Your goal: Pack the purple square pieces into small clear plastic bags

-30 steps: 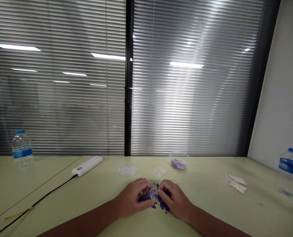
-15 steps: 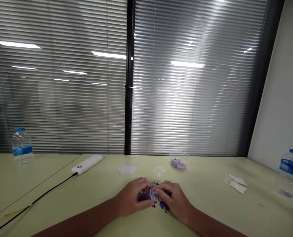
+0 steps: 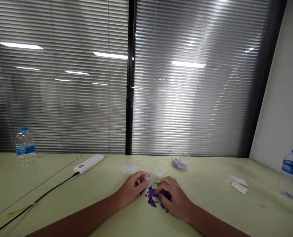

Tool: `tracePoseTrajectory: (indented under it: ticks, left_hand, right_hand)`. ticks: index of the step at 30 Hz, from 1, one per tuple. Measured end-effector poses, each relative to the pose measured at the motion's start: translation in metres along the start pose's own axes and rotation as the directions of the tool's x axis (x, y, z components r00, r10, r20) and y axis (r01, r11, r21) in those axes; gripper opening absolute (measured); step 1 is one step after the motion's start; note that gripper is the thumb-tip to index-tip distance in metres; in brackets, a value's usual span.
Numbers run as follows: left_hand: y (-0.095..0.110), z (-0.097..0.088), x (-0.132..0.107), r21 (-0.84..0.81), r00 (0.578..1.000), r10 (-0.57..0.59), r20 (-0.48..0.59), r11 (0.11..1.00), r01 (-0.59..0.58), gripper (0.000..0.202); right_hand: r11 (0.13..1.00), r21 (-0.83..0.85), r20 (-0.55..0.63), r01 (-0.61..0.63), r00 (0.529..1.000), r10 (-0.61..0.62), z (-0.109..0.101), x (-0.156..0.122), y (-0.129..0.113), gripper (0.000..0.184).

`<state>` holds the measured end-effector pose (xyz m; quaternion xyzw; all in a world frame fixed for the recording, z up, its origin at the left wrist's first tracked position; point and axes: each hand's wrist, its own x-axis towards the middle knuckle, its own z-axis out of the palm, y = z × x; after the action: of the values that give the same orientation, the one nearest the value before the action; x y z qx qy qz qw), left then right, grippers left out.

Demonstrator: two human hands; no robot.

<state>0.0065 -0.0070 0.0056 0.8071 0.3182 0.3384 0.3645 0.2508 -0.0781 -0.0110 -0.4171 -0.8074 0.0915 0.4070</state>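
Loose dark purple pieces [image 3: 152, 197], small and flat, lie scattered on the table between my two hands. My left hand [image 3: 133, 186] is closed around a small clear plastic bag [image 3: 147, 177], held tilted beside the pile; purple shows through part of it. Just right of the pile, my right hand [image 3: 172, 196] curls over some of the purple pieces, its thumb and fingertips drawn in on them at the table. How many it holds is hidden under the fingers.
Behind the hands lie clear plastic bags [image 3: 128, 168] and a round clear tub [image 3: 180, 160] with lighter purple bits. A white device [image 3: 89, 163] with a black cable [image 3: 54, 187] is left. White packets [image 3: 237, 184] and a bottle [image 3: 292, 174] are right; another bottle [image 3: 25, 146] stands far left.
My left hand has moved up and left with the plastic bag, away from my right hand, uncovering more purple pieces. My right hand stays beside the pile, fingers lower over the pieces.
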Motion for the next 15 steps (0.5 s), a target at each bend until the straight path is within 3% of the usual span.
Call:
tracePoseTrajectory:
  ticks: [3, 7, 11, 15]
  left_hand:
    - [-0.004, 0.0, 0.003, -0.028, 0.999, -0.015, -0.047, 1.0, 0.014, 0.041]
    - [0.0, 0.003, -0.004, 0.051, 1.0, 0.022, 0.009, 0.998, -0.022, 0.04]
    - [0.007, 0.003, -0.009, 0.154, 0.993, 0.109, 0.051, 0.981, -0.115, 0.034]
    - [0.009, 0.002, -0.009, 0.199, 0.991, 0.124, 0.057, 0.971, -0.133, 0.034]
  right_hand:
    - [0.999, 0.006, 0.057, 0.053, 0.997, -0.053, -0.002, -0.001, -0.004, 0.029]
    - [0.991, 0.016, 0.123, 0.135, 0.983, -0.136, -0.003, -0.001, -0.004, 0.026]
    - [0.991, 0.012, 0.101, 0.136, 0.986, -0.137, 0.0, 0.001, 0.0, 0.015]
    - [0.993, 0.033, 0.087, 0.113, 0.989, -0.116, 0.0, 0.0, -0.001, 0.015]
